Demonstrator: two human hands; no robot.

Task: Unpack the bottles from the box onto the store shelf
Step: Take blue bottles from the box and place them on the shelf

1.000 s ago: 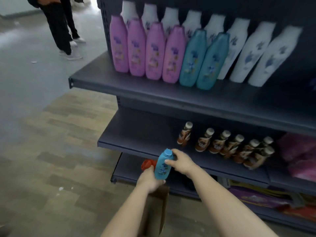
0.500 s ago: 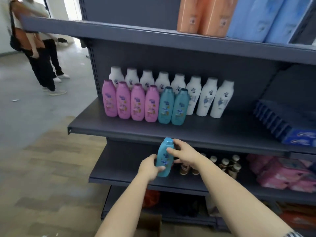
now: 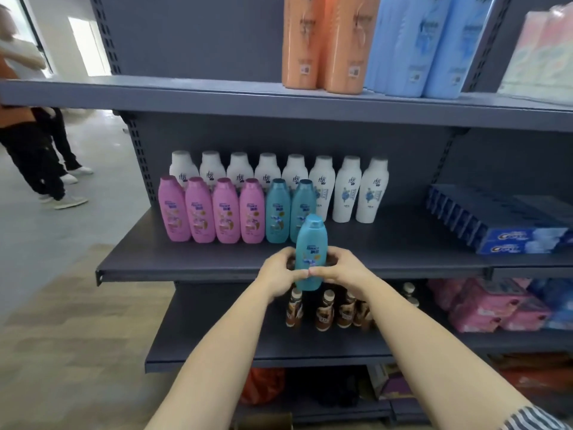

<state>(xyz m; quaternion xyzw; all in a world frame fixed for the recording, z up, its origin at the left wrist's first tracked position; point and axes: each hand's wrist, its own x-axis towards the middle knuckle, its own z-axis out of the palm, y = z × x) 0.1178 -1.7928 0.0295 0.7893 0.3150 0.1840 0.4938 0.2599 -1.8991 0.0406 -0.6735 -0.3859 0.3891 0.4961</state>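
A teal bottle (image 3: 311, 243) stands upright in both my hands, just in front of the middle shelf (image 3: 387, 243). My left hand (image 3: 280, 271) grips its lower left side and my right hand (image 3: 342, 270) grips its lower right side, thumbs meeting across the label. Behind it on the shelf stand two teal bottles (image 3: 278, 212), several pink bottles (image 3: 201, 215) to their left, and a back row of white bottles (image 3: 347, 187). Only a brown corner of the box (image 3: 280, 422) shows at the bottom edge.
Blue toothpaste cartons (image 3: 502, 225) lie at the shelf's right. Orange bottles (image 3: 325, 41) and blue bottles (image 3: 412, 45) stand on the top shelf. Small brown bottles (image 3: 325, 311) and pink packs (image 3: 483, 308) fill the lower shelf. People (image 3: 34, 144) stand at the far left.
Both hands have lifted the teal bottle from low near the box up to the middle shelf's front edge, and it now stands upright. My view has risen to take in the top shelf.
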